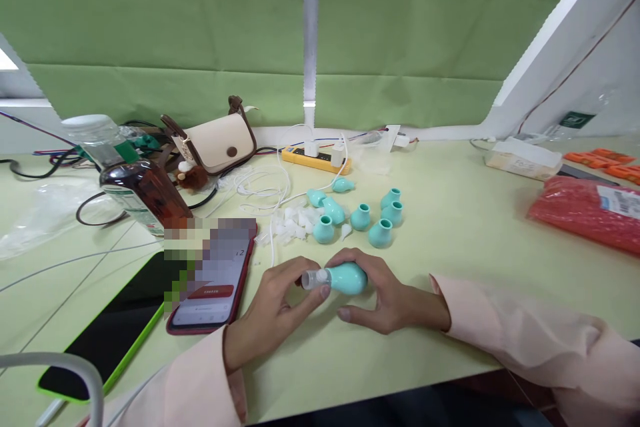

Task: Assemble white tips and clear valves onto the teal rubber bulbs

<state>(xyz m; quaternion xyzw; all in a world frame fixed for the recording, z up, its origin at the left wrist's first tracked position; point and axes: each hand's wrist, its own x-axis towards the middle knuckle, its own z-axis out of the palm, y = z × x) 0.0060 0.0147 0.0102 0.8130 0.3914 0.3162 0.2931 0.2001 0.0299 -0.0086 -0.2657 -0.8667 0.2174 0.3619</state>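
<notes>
A teal rubber bulb with a clear tubular nozzle lies sideways between my hands. My left hand pinches the nozzle between thumb and fingers. Curved around the bulb's far side, the fingers of my right hand hold it, with the thumb standing apart on the near side. Just beyond are several more teal bulbs, some upright with open necks and some lying over. A pile of small whitish translucent plastic parts lies left of them.
Two phones, one red-cased and one green-edged, lie on the left. Behind them leans a bottle of brown liquid. A cream handbag, white cables and a yellow power strip are farther back. A red plastic package lies right.
</notes>
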